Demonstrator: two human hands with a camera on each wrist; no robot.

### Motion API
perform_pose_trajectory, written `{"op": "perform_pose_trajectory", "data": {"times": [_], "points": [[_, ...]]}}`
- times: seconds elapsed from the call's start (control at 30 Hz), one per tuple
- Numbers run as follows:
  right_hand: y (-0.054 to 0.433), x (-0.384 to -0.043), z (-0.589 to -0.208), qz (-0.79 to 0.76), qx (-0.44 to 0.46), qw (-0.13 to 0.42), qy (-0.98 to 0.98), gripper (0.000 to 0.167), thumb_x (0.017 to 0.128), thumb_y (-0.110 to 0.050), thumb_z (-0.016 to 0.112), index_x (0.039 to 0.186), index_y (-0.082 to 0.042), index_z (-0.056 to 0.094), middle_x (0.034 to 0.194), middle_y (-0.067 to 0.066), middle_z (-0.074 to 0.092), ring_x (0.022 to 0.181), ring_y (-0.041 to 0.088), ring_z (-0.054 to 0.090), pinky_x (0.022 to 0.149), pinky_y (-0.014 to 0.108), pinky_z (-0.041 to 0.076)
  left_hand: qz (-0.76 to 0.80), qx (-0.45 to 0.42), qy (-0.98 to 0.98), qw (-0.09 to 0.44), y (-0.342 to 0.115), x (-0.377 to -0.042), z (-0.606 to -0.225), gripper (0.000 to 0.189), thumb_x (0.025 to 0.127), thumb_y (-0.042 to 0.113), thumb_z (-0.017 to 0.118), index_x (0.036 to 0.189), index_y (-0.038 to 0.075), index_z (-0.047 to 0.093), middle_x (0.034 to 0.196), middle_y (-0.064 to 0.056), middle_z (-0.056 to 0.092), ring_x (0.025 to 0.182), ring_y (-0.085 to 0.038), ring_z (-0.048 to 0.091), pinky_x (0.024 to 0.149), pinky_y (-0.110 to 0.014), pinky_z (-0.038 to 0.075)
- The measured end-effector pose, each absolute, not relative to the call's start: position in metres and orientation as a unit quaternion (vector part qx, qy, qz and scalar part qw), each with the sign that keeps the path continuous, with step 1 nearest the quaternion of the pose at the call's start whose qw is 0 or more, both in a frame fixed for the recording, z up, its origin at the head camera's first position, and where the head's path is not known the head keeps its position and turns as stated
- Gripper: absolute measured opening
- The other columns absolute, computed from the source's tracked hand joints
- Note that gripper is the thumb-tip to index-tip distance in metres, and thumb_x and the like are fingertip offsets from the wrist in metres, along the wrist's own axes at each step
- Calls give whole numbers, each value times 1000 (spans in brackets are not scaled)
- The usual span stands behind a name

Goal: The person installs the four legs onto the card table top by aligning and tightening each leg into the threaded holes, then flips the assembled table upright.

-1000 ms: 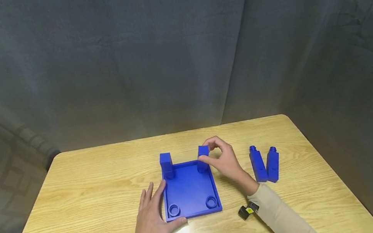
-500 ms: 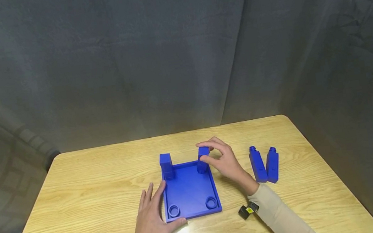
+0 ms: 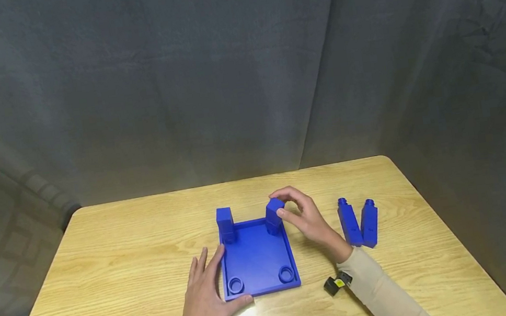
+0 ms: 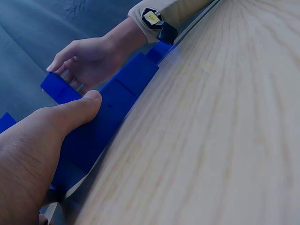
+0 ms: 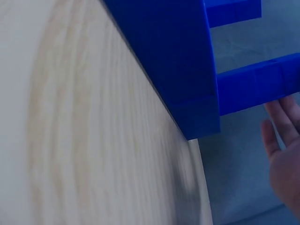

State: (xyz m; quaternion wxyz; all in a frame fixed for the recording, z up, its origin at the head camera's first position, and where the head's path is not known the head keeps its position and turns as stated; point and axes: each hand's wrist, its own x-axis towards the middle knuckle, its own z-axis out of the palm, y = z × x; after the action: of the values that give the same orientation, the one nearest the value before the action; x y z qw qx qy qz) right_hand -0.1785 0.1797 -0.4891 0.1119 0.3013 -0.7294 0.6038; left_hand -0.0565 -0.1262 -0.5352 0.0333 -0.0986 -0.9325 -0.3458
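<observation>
A square blue tray-like tabletop with a raised rim lies on the table, round sockets in its near corners. My left hand rests at its near left corner, fingers fairly straight, index finger touching the left rim and thumb along the front edge. At the far right corner, my right hand pinches the top of an upright square blue leg between thumb and fingers. Another blue leg stands in the far left corner. The right wrist view shows the right hand's fingers against the leg.
Two loose blue legs with threaded ends lie side by side to the right of the right hand. A black wrist camera sits on the right sleeve. Dark curtain hangs behind the wooden table.
The far right leg has turned about its upright axis, its top now angled. My right fingers have shifted their grip around its top. The left hand and tabletop stay in place.
</observation>
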Motion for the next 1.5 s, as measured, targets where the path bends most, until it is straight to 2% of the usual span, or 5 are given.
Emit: {"op": "perform_pose_trajectory", "data": {"times": [0.4, 0.73, 1.0, 1.13, 1.5], "points": [[173, -174, -487, 601, 230, 130, -754, 27, 96, 1, 80, 121, -1, 67, 115, 15, 70, 105, 17, 65, 99, 40, 53, -346, -102, -932, 39, -127, -57, -536, 127, 69, 76, 92, 173, 23, 41, 173, -31, 37, 158, -66, 26, 123, -85, 25], [173, -175, -487, 582, 225, 137, -769, 36, 93, -1, 84, 126, -3, 69, 113, 12, 70, 104, 18, 63, 98, 52, 52, -346, -102, -932, 37, -127, -59, -536, 126, 70, 76, 92, 173, 24, 41, 174, -32, 36, 159, -66, 25, 123, -85, 24], [177, -179, -492, 591, 302, 120, -739, 49, 105, -2, 55, 155, 0, 58, 136, 23, 66, 129, 26, 61, 112, 38, 49, -345, -104, -932, 42, -126, -58, -537, 127, 69, 76, 92, 172, 22, 42, 172, -31, 39, 159, -66, 26, 124, -83, 24], [177, -177, -488, 609, 326, 79, -719, 49, 107, 3, 44, 155, 6, 57, 147, 29, 64, 142, 22, 59, 122, 32, 44, -344, -104, -932, 43, -126, -57, -538, 127, 68, 76, 92, 172, 22, 43, 172, -31, 39, 158, -66, 26, 124, -83, 25], [174, -173, -490, 609, 266, 100, -740, 32, 103, 3, 67, 135, 2, 68, 132, 28, 69, 122, 13, 63, 111, 28, 48, -345, -99, -933, 33, -126, -57, -536, 126, 69, 77, 91, 173, 23, 42, 173, -32, 37, 158, -66, 25, 123, -85, 25]]}}
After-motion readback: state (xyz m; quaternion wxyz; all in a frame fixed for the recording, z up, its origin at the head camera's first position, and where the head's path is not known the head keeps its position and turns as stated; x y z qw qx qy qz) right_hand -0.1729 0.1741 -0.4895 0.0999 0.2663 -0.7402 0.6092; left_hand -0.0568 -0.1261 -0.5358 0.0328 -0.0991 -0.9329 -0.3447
